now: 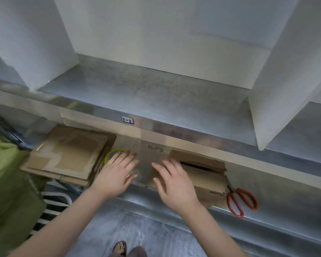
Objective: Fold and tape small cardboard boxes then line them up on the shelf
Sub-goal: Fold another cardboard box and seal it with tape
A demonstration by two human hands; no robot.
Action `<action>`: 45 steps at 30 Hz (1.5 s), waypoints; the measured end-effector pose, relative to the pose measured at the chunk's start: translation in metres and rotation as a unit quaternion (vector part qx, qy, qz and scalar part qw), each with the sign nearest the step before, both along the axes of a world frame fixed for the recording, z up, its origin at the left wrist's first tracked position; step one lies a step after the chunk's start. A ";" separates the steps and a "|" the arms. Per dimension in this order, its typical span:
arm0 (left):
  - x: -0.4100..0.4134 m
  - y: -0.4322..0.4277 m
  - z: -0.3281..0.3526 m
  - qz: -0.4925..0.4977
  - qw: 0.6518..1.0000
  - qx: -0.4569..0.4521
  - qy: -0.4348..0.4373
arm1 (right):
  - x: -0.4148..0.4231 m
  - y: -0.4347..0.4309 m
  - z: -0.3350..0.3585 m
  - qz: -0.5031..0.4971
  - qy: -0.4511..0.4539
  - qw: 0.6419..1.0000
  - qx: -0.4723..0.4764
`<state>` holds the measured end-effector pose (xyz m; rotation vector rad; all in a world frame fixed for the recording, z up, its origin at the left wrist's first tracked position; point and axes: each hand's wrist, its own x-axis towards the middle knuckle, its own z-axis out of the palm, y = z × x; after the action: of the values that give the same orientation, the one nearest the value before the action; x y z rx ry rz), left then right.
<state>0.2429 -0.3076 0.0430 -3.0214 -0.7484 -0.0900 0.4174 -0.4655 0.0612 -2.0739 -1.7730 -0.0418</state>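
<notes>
- So the cardboard box is lying mostly flat on the lower shelf, long axis running left to right, with one open corrugated edge facing up and away from the person.
- Both hands are on top of it. The left hand sits over its left end and the right hand is nearer the middle. Neither has a grip on anything: fingers spread and flat, palms down, more pressing than holding.
- Most of the box lies to the right of both hands, so the right hand is nearer to it.
- The tape roll peeks out just beyond the left fingertips, so that one's the left hand's to grab.
- The scissors lie just off the box's right end.
- There's a shiny strip between the hands. Might be tape already on, but it's too blurry to call.
- A stack of flat cardboard waits on the left.
- The upper shelf is straight ahead, above the box.
</notes>
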 end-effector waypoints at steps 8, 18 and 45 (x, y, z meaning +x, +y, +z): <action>-0.059 0.082 -0.055 0.034 0.993 -0.081 0.075 | -0.064 0.081 -0.085 -0.107 0.067 0.974 -0.189; -0.041 0.114 -0.092 -0.077 0.987 -0.109 0.091 | -0.050 0.124 -0.130 -0.147 0.117 0.943 -0.273; -0.051 0.126 0.012 -0.148 0.927 -0.341 -0.044 | -0.055 0.074 -0.024 -0.213 0.383 0.887 -0.146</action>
<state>0.1918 -0.1818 0.0547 -3.8030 -0.3629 0.0405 0.3619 -0.3917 0.0376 -2.1911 -0.8672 0.8451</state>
